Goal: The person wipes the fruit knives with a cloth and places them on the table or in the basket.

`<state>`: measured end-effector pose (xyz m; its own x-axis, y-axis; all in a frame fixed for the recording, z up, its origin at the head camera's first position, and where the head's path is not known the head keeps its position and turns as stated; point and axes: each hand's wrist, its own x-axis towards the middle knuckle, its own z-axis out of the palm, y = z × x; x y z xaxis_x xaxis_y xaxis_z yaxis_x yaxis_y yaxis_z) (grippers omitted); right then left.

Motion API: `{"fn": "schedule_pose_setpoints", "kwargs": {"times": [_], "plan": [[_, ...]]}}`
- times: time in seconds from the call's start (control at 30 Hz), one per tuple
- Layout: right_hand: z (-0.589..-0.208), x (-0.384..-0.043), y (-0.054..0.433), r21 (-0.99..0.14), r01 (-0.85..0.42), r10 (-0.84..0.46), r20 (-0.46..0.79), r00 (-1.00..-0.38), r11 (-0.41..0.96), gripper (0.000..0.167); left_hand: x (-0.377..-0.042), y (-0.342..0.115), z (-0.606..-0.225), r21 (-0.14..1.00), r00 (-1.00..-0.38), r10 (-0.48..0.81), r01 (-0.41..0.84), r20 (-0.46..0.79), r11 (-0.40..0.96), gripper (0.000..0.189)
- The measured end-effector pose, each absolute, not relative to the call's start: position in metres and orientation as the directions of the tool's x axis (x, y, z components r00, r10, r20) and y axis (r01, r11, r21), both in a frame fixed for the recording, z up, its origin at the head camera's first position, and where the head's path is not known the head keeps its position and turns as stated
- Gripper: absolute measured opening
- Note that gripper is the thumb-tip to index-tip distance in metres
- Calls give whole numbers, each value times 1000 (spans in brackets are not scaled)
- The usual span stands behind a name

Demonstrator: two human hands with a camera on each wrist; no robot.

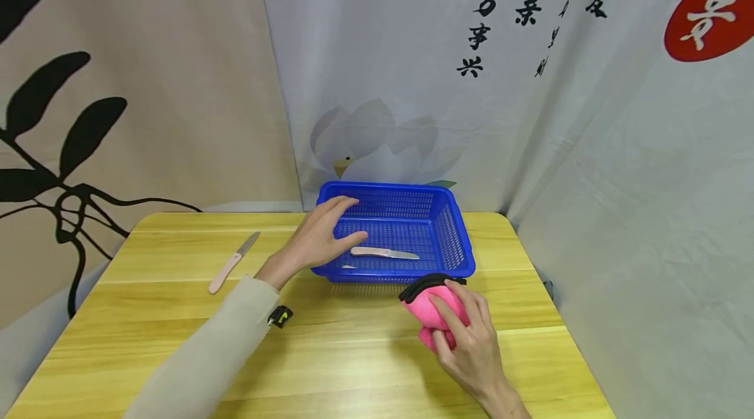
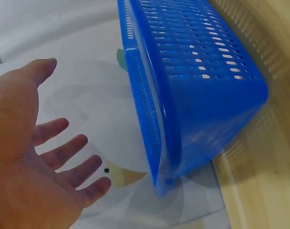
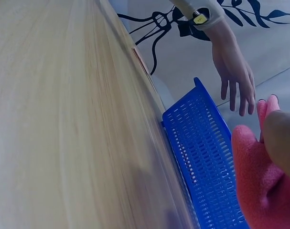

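The left grip (image 1: 318,237) hovers released, fingers (image 1: 337,207) loosely extended, over the left side of the basket (image 1: 453,236); the right grip (image 1: 471,344) pinches a pink cloth (image 1: 434,309).

Glossy plastic basket (image 1: 389,209), fuzzy cloth (image 3: 256,179), smooth wooden table (image 1: 347,366)

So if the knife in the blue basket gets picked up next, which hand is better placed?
Probably the left hand: it hangs by the left end of the blue basket, near the knife, and holds nothing. The right hand grips a pink-and-black soft item.
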<state>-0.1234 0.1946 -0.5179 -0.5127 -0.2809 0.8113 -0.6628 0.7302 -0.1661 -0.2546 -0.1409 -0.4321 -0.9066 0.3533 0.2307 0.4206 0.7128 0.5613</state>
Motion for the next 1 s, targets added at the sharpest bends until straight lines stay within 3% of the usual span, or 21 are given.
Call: {"fn": "schedule_pose_setpoints", "kwargs": {"times": [0.3,1.0], "plan": [[-519,-127,188,-159,-710,-307,822,-480,686,54,-226,-175,-437,577,-919,271,391,286,717,80],[-518,-136,167,-90,-808,-423,815,-396,583,54,-158,-277,-471,566,-966,65,199,249,800,86]]}}
